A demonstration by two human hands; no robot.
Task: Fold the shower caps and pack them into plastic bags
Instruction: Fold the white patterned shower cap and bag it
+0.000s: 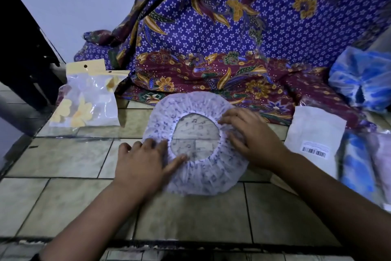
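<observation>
Big purple-and-maroon flowered cloth (211,28) draped beyond both hands, spilling down onto the tiled floor (63,197) that runs under everything here. And there's the cap (207,176), white with small dark notes printed on it, lying flat on the tiles right between the hands, its opening facing up and the tile lines showing through the middle. Out past the right hand, up against the cloth, a crumpled blue cap (359,83) sits on its own. Just outside the right wrist, blue packs (357,163) lie side by side, and between them and the hand is a flat white bag (315,129) with a barcode label. Well beyond the left hand, a clear bag (88,100) with a cream header holds something with yellow flowers. Now the left hand (139,165): palm down, fingers spread wide and straight, pressing the cap's near-left rim, thumb at the elastic edge. Right hand (256,140): also palm down on the opposite rim, fingers loosely bent, tips at the elastic, gripping nothing.
</observation>
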